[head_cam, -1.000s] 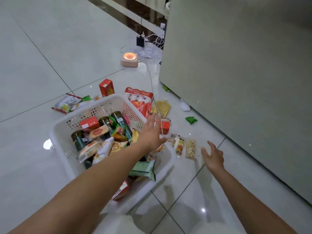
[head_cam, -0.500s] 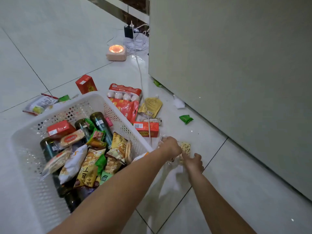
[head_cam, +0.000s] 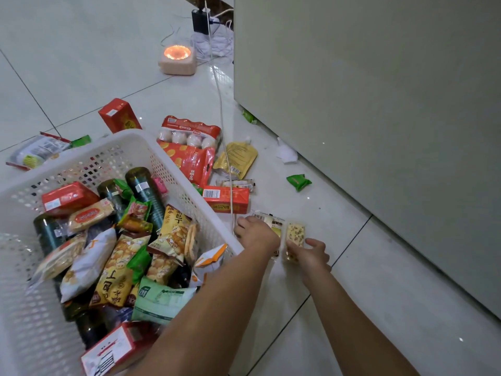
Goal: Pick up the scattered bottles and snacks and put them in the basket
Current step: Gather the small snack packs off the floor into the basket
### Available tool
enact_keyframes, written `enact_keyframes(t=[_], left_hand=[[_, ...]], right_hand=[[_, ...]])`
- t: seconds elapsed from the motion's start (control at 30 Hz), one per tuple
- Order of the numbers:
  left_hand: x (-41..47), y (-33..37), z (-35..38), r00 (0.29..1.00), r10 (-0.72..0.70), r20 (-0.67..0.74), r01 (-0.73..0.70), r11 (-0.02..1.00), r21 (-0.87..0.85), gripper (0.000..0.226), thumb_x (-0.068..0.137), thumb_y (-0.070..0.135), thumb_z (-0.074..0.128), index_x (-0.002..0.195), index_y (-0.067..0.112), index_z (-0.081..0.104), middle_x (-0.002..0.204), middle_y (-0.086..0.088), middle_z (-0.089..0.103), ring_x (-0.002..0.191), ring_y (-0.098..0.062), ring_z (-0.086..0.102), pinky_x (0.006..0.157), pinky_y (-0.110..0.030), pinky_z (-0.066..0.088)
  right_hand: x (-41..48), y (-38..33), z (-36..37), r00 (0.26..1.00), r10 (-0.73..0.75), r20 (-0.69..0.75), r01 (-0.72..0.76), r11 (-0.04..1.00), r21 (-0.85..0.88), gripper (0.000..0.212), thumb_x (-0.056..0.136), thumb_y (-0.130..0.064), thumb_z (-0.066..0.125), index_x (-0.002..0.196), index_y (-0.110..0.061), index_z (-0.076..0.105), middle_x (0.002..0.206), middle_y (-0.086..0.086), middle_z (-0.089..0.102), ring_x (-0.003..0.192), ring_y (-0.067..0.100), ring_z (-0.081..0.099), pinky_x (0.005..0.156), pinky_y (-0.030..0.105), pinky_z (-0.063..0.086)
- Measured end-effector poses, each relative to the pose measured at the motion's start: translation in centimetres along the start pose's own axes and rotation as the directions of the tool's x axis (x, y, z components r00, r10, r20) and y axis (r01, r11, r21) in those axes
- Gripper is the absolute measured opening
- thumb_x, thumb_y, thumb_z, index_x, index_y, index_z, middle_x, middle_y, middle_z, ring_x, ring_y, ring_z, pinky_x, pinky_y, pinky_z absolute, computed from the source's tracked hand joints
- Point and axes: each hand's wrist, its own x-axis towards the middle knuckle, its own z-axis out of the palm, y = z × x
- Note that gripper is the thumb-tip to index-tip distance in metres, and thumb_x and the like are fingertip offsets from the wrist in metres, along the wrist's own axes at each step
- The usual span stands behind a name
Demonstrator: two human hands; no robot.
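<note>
Head view: nut bar (head_cam: 296, 233) is pinched by right hand (head_cam: 311, 253); left hand (head_cam: 257, 237) grip cannot be told; lifting into basket (head_cam: 187, 196) is likely needed.

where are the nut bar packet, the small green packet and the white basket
nut bar packet (head_cam: 296, 233): head view, its far half, beyond the fingers.
small green packet (head_cam: 298, 182): head view, centre of the wrapper.
white basket (head_cam: 86, 169): head view, its perforated far wall.

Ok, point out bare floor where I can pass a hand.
Bare: tiles between the right hand, pinching a nut bar, and the grey cabinet; also far tiles left of the lamp. Crowded: from the basket to the cable.
</note>
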Motion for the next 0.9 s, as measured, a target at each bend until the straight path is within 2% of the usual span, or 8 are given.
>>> enact_keyframes(t=[0.27,0.43,0.53,0.63,0.7,0.77,0.83,0.9], left_hand=[[0.6,-0.5,0.2,0.998,-0.002,0.062,0.017,0.973,-0.229,0.059,0.086,0.020,0.063,0.132,0.003,0.029,0.134,-0.020,0.033,0.123,-0.033,0.043,0.099,-0.034,0.041],[0.1,-0.4,-1.8,0.971,0.232,0.059,-0.198,0.916,-0.350,0.046,0.089,0.009,0.057,0.126,0.001,0.032,0.126,-0.021,0.051,0.113,-0.036,0.054,0.092,-0.042,0.050],[-0.8,-1.1,-6.7,0.921,0.381,0.083,-0.277,0.788,-0.550,0.045,0.086,0.005,0.064,0.122,0.001,0.039,0.119,-0.018,0.054,0.104,-0.036,0.059,0.084,-0.046,0.055],[-1.9,-4.9,-13.2,0.886,0.461,0.041,-0.272,0.590,-0.760,0.037,0.083,0.005,0.068,0.116,0.006,0.051,0.099,-0.011,0.062,0.084,-0.024,0.065,0.070,-0.031,0.058],[-2.2,-9.2,-16.7,0.913,0.405,-0.041,-0.251,0.482,-0.840,0.037,0.083,0.006,0.068,0.117,0.012,0.054,0.094,-0.009,0.065,0.079,-0.020,0.066,0.062,-0.024,0.058],[-2.2,-14.2,-18.8,0.956,0.271,-0.113,-0.226,0.432,-0.873,0.032,0.083,0.006,0.068,0.113,0.004,0.058,0.093,-0.010,0.065,0.076,-0.019,0.065,0.056,-0.020,0.055],[-2.3,-18.7,-20.1,0.984,0.096,-0.148,-0.176,0.493,-0.852,0.018,0.083,0.007,0.067,0.098,0.000,0.060,0.089,-0.013,0.064,0.071,-0.018,0.062,0.051,-0.021,0.052],[-2.4,-22.3,-20.9,0.982,-0.073,-0.176,-0.104,0.568,-0.816,0.012,0.084,0.007,0.066,0.080,0.000,0.057,0.078,-0.013,0.059,0.063,-0.019,0.057,0.042,-0.020,0.050]], right_hand=[[0.4,-0.1,0.2,1.000,0.014,0.002,-0.014,1.000,-0.023,0.051,0.075,-0.029,0.077,0.120,-0.017,0.055,0.130,0.011,0.041,0.123,0.033,0.038,0.099,0.038,0.043],[-0.2,0.6,-0.3,1.000,-0.014,-0.007,0.015,0.999,0.042,0.038,0.077,-0.020,0.074,0.102,-0.015,0.046,0.110,0.010,0.046,0.110,0.032,0.047,0.079,0.037,0.047],[-0.5,1.3,-1.4,1.000,0.009,-0.023,-0.004,0.979,0.206,0.034,0.079,-0.008,0.071,0.100,-0.005,0.044,0.104,0.014,0.056,0.082,0.029,0.057,0.058,0.034,0.051],[-1.6,0.3,-2.5,0.998,0.052,0.040,-0.063,0.917,0.394,0.043,0.078,-0.002,0.073,0.116,0.006,0.055,0.111,0.020,0.061,0.088,0.032,0.060,0.066,0.043,0.055],[-3.1,-1.6,-2.7,0.999,-0.035,-0.005,0.034,0.910,0.414,0.042,0.081,-0.003,0.070,0.119,0.004,0.055,0.107,0.018,0.059,0.089,0.030,0.059,0.067,0.037,0.051],[-5.4,-4.2,-2.5,0.985,-0.164,-0.058,0.173,0.890,0.421,0.037,0.082,-0.006,0.070,0.115,-0.003,0.056,0.098,0.013,0.057,0.083,0.027,0.059,0.056,0.028,0.049],[-7.9,-7.1,-1.5,0.946,-0.324,-0.022,0.300,0.844,0.444,0.028,0.082,-0.008,0.069,0.106,-0.010,0.056,0.090,0.008,0.059,0.069,0.019,0.057,0.046,0.018,0.049],[-10.3,-9.6,0.3,0.878,-0.469,0.097,0.389,0.817,0.426,0.021,0.082,-0.010,0.069,0.098,-0.015,0.056,0.090,0.007,0.062,0.069,0.014,0.058,0.052,0.016,0.050]])
